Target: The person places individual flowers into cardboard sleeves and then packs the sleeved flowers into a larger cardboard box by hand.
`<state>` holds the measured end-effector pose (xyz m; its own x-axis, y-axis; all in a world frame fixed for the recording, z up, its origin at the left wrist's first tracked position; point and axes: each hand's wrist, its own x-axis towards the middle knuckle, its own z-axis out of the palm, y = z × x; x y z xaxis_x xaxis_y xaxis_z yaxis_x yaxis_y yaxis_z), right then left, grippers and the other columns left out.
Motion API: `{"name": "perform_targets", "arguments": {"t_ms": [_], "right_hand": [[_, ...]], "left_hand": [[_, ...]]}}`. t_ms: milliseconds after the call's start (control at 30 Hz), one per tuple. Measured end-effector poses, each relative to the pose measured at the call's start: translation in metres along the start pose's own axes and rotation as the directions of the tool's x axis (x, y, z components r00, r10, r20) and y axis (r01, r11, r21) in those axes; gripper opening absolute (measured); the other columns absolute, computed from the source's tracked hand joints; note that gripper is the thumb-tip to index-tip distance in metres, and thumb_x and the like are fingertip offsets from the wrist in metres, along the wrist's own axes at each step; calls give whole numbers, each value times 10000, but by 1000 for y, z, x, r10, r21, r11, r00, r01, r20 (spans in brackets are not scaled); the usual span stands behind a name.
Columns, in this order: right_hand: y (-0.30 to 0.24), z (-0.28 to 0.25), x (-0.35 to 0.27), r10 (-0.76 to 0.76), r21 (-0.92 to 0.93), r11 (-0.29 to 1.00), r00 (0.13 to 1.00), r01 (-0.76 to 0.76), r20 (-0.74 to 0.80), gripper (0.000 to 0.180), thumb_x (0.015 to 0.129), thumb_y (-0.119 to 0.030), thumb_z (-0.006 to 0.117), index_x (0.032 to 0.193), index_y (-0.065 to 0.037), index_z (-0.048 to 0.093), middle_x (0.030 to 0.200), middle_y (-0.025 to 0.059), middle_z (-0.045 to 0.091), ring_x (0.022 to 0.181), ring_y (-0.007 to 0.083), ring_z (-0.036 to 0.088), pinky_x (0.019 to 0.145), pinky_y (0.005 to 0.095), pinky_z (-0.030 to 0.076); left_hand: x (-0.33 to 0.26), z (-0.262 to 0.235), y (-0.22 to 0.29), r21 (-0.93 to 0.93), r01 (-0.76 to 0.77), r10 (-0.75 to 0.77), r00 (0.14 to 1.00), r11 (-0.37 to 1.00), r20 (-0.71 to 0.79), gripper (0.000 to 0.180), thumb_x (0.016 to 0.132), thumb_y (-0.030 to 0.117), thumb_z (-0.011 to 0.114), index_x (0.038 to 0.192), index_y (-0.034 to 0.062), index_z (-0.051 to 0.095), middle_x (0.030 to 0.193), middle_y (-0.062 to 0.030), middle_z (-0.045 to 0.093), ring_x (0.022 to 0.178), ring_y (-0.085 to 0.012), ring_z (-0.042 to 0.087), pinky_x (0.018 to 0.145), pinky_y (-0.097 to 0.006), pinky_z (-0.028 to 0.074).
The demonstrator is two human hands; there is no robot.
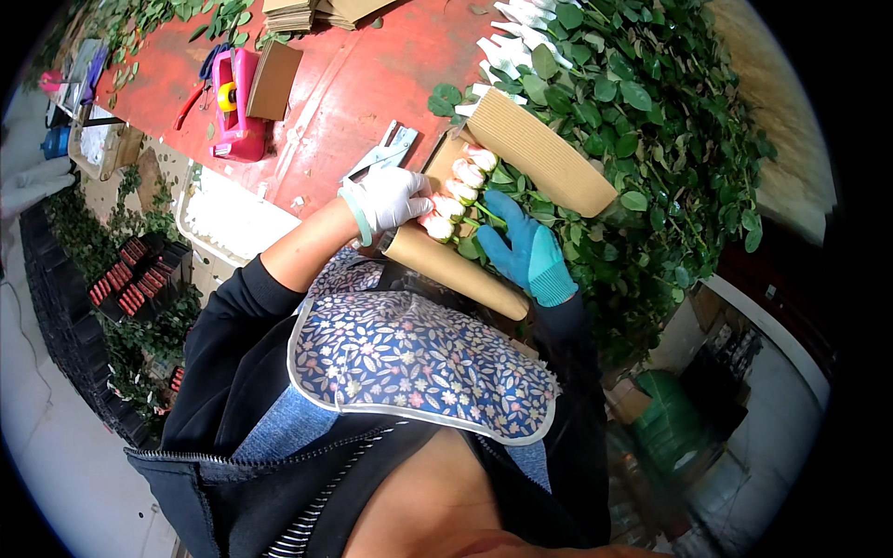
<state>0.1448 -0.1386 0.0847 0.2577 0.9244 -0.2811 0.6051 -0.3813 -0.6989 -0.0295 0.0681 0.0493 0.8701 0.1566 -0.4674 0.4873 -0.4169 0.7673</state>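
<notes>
A row of white roses with pink edges (463,186) lies on brown corrugated cardboard, heads toward my left hand. My left hand (391,199), in a white glove, is closed with its fingertips against the nearest rose heads; what they pinch is hidden. In a blue-teal glove, my right hand (526,246) has its thumb and fingers apart over the green stems, holding nothing. One cardboard flap (541,152) stands up on the far side of the roses. The near flap (456,272) curls up in front of my apron.
Leafy rose stems (642,121) are heaped on the right, some heads in white sleeves (512,51). On the red table (344,74) stand a pink tape dispenser (240,107) and a stapler-like tool (386,149). Cardboard pieces (288,17) lie at the back. A white tray (223,214) sits left.
</notes>
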Motion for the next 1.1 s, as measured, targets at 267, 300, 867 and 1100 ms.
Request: {"name": "perform_targets", "arguments": {"t_ms": [267, 300, 867, 1100], "right_hand": [[-29, -22, 5, -102, -271, 960, 991, 75, -87, 357, 916, -261, 590, 1234, -104, 553, 879, 208, 672, 741, 401, 646, 657, 509, 509], [-33, -22, 10, -51, -315, 949, 998, 34, -45, 339, 921, -268, 580, 1217, -105, 556, 851, 202, 670, 728, 400, 645, 646, 507, 509], [-8, 9, 60, 37, -653, 756, 991, 57, 130, 171, 889, -232, 576, 836, -70, 591, 681, 160, 642, 628, 337, 660, 543, 469, 507], [-8, 6, 50, 13, -624, 781, 998, 33, 69, 171, 895, -237, 578, 854, -71, 565, 684, 156, 636, 632, 343, 654, 540, 483, 497]], "left_hand": [[2, -5, -2, -26, -138, 123, 942, 990, -312, 266, 842, 107, 686, 1098, 60, 629, 938, -152, 672, 874, -321, 654, 791, -400, 522], [4, -3, 0, -38, -143, 124, 940, 989, -318, 272, 847, 104, 680, 1110, 57, 626, 954, -151, 675, 888, -315, 658, 798, -393, 524], [2, 9, 15, -111, -70, 33, 951, 991, -308, 513, 780, 274, 764, 1191, 42, 564, 1037, -143, 702, 954, -297, 680, 801, -373, 533], [0, -2, 28, -106, -65, 33, 959, 992, -280, 426, 847, 269, 689, 1194, 57, 566, 1031, -122, 701, 905, -271, 686, 753, -359, 542]]}}
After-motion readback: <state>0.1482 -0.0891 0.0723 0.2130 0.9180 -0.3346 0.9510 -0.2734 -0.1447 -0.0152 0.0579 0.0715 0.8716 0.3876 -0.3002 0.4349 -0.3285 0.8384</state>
